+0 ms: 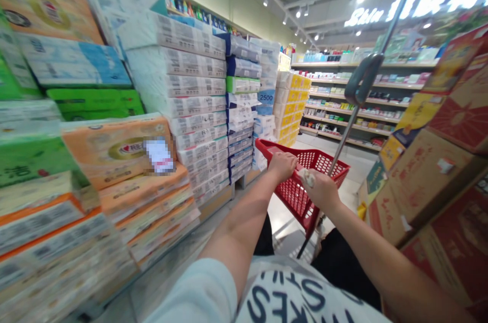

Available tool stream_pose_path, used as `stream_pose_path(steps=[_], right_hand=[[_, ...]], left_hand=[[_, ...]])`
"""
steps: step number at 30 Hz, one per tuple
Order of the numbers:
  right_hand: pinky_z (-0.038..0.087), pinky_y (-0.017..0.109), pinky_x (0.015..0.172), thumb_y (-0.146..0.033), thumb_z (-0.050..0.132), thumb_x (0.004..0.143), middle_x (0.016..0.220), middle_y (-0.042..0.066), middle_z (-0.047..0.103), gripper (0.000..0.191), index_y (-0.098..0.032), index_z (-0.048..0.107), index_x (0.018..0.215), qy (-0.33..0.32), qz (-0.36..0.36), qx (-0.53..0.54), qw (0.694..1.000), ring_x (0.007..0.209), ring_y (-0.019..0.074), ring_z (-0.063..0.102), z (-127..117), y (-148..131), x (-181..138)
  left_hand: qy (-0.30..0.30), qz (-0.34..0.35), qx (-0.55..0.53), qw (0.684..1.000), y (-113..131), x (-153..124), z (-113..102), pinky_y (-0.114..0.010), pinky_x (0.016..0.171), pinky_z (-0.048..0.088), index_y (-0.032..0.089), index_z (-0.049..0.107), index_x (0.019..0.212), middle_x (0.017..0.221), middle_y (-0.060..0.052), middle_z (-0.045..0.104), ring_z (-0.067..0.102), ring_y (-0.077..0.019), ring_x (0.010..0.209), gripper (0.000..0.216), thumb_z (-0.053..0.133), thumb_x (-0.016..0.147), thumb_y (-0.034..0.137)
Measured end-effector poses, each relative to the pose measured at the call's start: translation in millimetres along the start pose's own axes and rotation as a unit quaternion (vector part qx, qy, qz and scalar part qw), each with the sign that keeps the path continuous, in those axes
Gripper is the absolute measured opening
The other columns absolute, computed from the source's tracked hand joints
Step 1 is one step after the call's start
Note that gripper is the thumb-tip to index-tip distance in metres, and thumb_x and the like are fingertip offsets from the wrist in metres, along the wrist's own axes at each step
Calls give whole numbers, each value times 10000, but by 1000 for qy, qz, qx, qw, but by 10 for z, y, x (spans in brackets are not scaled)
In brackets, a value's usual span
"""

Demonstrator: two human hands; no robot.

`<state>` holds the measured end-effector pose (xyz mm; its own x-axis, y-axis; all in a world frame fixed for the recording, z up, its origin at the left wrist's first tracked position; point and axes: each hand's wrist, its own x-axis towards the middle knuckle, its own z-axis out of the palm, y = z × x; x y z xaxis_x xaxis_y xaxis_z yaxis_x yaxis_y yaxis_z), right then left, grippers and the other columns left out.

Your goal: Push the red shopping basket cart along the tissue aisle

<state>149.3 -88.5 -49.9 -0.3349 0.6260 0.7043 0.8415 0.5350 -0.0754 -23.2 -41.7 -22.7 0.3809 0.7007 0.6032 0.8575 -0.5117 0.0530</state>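
Observation:
A red plastic shopping cart [301, 200] with a perforated basket stands in front of me. My left hand [282, 166] is closed around its red handle bar [269, 149]. Farther right along the same bar, my right hand [322, 191] is closed too, its fingers partly hidden. Something small and whitish [306, 178] shows at the right hand's fingers; its kind is unclear. A slim metal pole [346, 135] with a grey plastic loop [362, 79] rises beyond the right hand. I see no goods in the visible part of the basket.
Tall stacks of wrapped tissue packs [198, 79] line the left side, with orange packs [125, 145] nearer. Cardboard cartons [427, 185] pile up close on the right. Stocked shelves [343, 86] cross the far end, beyond the pale floor [353, 152].

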Motion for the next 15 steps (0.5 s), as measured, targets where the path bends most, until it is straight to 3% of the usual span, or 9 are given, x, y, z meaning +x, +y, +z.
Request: stream_pose_path(steps=[2,4,10,12,15], right_hand=[[453,364,807,-312,475,845,1012,128,673,357,-141,594,1134,18,-97,9,995,926,259,616,-3,17,-67],[443,372,861,-281,477,831,1141,132,634,410,-149,548,1213,32,-139,40,989,1021,259,586,3,23,-114],[423,293,580,-417,445,880,674,46,651,282,-204,622,826,6,80,63,995,615,195,595,6,2,-2],[439,318,639,-400,486,852,691,63,654,255,-189,627,834,9,41,37,998,663,214,602,-6,14,-8],[447,387,820,-317,530,803,949,120,676,302,-150,617,1039,41,-82,45,995,898,263,605,-14,52,-103]], left_hand=[[4,3,5,1000,1,-3,0,-337,877,403,215,686,961,1095,-12,684,593,-170,1030,321,369,961,261],[6,5,8,1000,1,-5,0,-339,875,402,216,685,954,1091,-9,685,595,-170,1027,319,370,961,261],[-1,7,11,1000,6,-2,-9,-323,877,403,211,682,970,1093,-16,683,595,-158,1025,342,345,972,267],[-1,9,13,1000,5,-2,-11,-328,876,404,211,683,967,1086,-20,685,596,-162,1024,343,344,970,262],[5,12,14,1000,0,-2,-2,-336,876,403,213,683,957,1072,-21,690,597,-167,1019,345,341,969,259]])
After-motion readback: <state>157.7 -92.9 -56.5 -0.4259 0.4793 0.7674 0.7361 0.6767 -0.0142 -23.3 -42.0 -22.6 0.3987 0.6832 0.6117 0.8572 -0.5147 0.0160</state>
